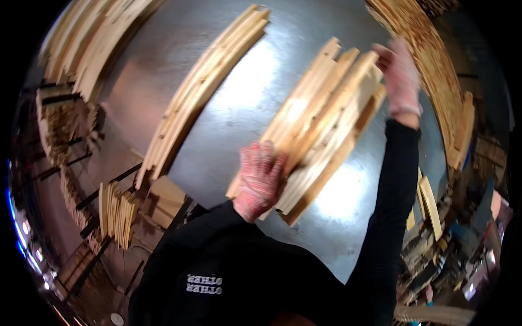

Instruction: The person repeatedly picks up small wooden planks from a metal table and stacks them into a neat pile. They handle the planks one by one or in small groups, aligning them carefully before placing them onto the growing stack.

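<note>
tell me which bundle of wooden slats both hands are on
The middle bundle of slats: left hand on its near end, right hand at its far end.

Bench (239, 103): dull silver-grey metal, bright white glare patches. Slat bundle (321, 125) mid-bench: pale yellow-tan wood, fine grain streaks, darker orange-brown lower edge. Second slat bundle (201, 87), left of the first: same pale cream-tan. Left hand (261, 182) on the first bundle's near end: knit glove, pink-red and white speckle. Right hand (402, 76) at its far end: paler pink-white glove. Sleeves black. Slat stack (435, 70) right of the bench: orange-brown, speckled.
</note>
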The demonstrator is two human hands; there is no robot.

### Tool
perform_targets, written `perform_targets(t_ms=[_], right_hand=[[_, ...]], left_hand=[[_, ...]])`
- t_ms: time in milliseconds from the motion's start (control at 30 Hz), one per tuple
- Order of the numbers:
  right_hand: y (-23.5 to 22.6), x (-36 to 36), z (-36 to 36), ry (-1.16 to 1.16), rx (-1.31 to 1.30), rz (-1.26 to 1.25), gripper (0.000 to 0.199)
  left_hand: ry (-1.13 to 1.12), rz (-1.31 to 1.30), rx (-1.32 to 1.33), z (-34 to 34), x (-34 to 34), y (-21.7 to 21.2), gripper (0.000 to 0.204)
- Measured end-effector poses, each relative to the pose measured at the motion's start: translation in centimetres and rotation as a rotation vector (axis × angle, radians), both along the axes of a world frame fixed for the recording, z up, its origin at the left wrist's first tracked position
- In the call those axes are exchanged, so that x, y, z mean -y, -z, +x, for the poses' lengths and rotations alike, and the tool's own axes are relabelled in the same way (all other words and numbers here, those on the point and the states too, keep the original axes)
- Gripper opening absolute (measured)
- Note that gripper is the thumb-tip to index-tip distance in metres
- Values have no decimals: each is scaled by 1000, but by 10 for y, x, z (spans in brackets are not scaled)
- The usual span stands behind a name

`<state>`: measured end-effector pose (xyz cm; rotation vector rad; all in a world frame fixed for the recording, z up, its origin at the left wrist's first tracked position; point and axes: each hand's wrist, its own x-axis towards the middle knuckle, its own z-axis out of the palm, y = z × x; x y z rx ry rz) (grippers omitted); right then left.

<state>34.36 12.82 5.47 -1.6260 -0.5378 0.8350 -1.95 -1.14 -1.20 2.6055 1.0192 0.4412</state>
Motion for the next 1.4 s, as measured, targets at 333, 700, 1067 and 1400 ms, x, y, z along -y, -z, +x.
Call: perform_targets(t_ms=[333, 700, 1067, 1400], right_hand=[[-100, 109, -136, -226, -11, 165, 60], [-32, -17, -223, -1080, 1818, 257, 13], [51, 63, -264, -177, 1135, 269, 20], [120, 227, -197, 228, 526, -532, 73]], left_hand=[[98, -117, 319, -25, -56, -88, 68], [-674, -446, -554, -203, -163, 6, 80], [-472, -279, -503, -197, -125, -4, 110], [13, -670, 138, -70, -53, 61, 72]])
